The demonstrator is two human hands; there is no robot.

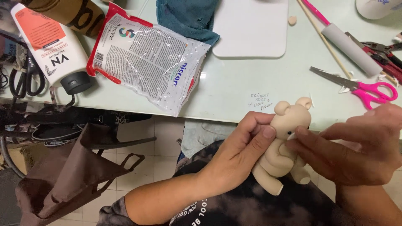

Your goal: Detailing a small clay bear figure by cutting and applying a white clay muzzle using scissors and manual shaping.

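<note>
I hold the small beige clay bear over my lap, just below the near edge of the pale green table. My left hand wraps the figure from behind, thumb pressed against the side of its head and fingers closed on its back. My right hand comes in from the other side, thumb and forefinger pinched together at the bear's face, right by its small dark eye; my own fingers cover whatever sits between them, so I cannot tell what I am pinching there. The bear's ears stand up above my fingers and its stubby legs hang below.

On the table, pink-handled scissors lie just beyond my right hand, with a white roller and a thin wooden stick farther back. A white board sits in the middle, a teal cloth touching its left edge. To the left lies a clear printed plastic packet, beside a white bottle with a black cap. Black scissors rest at the far left. A brown bag hangs below the table.
</note>
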